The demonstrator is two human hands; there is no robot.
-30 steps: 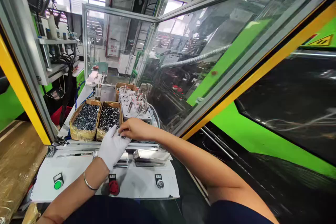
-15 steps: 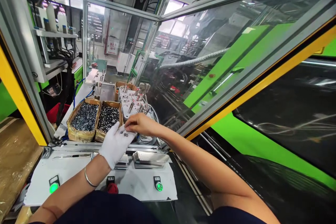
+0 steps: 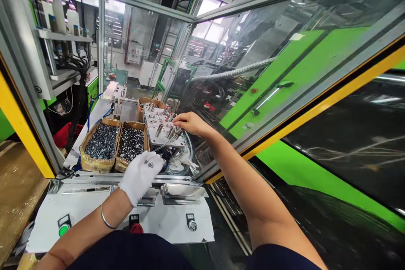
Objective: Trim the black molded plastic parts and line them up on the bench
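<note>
My left hand (image 3: 139, 177), in a white glove, is turned palm up with several small metal nuts (image 3: 151, 163) lying on it. It hovers just in front of the cardboard boxes. My bare right hand (image 3: 189, 123) is over the near right part of a metal fixture plate (image 3: 155, 138), its fingers pinched together at the upright metal pins (image 3: 176, 130). Whatever sits between those fingertips is too small to make out. To the left of the plate, one box holds dark ring-like nuts (image 3: 103, 141), and the other holds smaller shiny metal parts (image 3: 130, 142).
Stacked metal plates (image 3: 183, 190) and a pen-like tool (image 3: 85, 190) lie on the white front panel, above a red button (image 3: 136, 228) and a green button (image 3: 64, 230). Clear tubing (image 3: 190, 147) curls beside the fixture. A framed transparent guard (image 3: 240, 63) slants along the right.
My right hand has left the palm of my left hand and moved up and right to the fixture pins. My left hand stays nearly in place. The right button's green light is off.
</note>
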